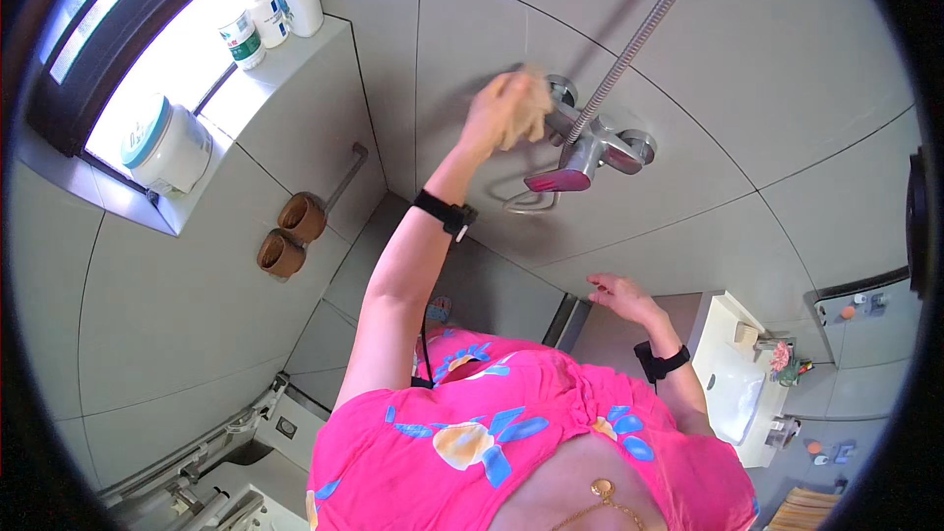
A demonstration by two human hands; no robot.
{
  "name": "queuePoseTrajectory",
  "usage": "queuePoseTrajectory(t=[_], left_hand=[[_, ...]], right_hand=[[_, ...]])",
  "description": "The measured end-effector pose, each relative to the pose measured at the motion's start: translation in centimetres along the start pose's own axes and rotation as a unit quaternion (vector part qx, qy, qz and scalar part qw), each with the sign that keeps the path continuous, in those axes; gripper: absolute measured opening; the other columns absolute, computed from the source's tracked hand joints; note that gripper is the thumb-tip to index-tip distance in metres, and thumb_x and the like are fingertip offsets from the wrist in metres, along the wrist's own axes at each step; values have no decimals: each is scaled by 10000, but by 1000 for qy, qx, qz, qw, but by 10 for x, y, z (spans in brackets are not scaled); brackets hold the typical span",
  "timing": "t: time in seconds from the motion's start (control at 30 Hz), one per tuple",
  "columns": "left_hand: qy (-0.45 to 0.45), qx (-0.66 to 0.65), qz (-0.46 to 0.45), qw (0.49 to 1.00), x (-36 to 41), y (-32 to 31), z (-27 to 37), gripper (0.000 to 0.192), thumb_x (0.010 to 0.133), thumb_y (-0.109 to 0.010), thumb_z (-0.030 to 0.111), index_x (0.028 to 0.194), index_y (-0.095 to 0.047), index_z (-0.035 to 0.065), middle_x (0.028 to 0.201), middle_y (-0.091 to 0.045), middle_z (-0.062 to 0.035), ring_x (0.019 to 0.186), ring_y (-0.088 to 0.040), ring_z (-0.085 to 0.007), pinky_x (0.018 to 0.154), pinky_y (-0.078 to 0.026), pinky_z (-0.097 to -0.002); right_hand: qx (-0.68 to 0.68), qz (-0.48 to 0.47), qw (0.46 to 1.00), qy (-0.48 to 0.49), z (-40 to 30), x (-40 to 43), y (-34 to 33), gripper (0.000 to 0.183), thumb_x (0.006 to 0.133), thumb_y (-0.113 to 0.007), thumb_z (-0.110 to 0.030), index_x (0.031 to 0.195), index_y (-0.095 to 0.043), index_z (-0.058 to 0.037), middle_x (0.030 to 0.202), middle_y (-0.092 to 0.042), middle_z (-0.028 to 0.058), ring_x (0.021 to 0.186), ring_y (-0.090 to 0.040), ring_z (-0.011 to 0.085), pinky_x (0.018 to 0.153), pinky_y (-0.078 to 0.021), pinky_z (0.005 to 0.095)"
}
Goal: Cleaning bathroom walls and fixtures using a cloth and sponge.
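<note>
My left hand [493, 112] is shut on a beige cloth or sponge [532, 109], somewhat blurred. It is up against the grey tiled wall, at the left end of a chrome shower mixer [590, 147]. A ribbed metal shower hose [641, 37] runs up in front of the mixer, and the lever [558, 180] points towards me. Below the lever a curved metal loop [531, 205] shows. Lower and to the right, my right hand [625, 298] is raised with nothing in it, fingers slightly apart, near the wall beside the washbasin.
On the window ledge at left stand several bottles [269, 11] and a white tub with a blue lid [168, 147]. Two brown cup-like holders [291, 236] hang by a wall bar [345, 175]. At right is a white washbasin [737, 398] with a pink flower [780, 356] beside it.
</note>
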State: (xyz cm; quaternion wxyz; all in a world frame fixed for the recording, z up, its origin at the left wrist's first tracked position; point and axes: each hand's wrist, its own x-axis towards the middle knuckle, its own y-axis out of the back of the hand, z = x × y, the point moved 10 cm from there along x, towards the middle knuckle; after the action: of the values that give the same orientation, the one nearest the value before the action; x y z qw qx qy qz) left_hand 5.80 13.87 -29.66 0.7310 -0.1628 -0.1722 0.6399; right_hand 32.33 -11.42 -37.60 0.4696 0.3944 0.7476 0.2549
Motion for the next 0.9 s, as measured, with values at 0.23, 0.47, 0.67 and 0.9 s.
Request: queuePoseTrajectory(t=[0.23, 0.47, 0.67, 0.9], left_hand=[[16, 497, 42, 866, 13, -66, 44, 565, 738, -705, 314, 1190, -521, 29, 1238, -495, -225, 1049, -577, -396, 883, -477, -452], [14, 318, 32, 948, 14, -61, 34, 515, 731, -685, 248, 1135, -502, -14, 1080, -558, -195, 936, -613, -313, 802, -507, -403], [54, 103, 55, 992, 57, -8, -42, 306, 793, -615, 152, 1021, -553, -42, 885, -636, -119, 731, -618, -210, 612, -510, -354], [176, -19, 173, 969, -5, 70, -172, 320, 864, -605, 308, 930, -613, -6, 857, -639, -96, 738, -619, -196, 630, -507, -367]], right_hand=[[15, -20, 1000, -4, 3, 5, -11, 444, 897, -600, -248, 1264, -534, -9, 1168, -613, 194, 1014, -620, 294, 878, -488, 376], [22, 13, 1000, 5, 15, 14, -8, 446, 884, -614, -239, 1264, -538, -18, 1173, -616, 198, 1052, -617, 305, 886, -489, 385], [-31, 14, 999, 22, 5, 16, -11, 434, 872, -625, -231, 1248, -553, -25, 1168, -616, 192, 1032, -619, 321, 882, -489, 394], [-25, 48, 997, 63, 10, 10, 1, 436, 873, -622, -236, 1242, -555, -12, 1173, -615, 192, 1033, -619, 315, 883, -487, 391]])
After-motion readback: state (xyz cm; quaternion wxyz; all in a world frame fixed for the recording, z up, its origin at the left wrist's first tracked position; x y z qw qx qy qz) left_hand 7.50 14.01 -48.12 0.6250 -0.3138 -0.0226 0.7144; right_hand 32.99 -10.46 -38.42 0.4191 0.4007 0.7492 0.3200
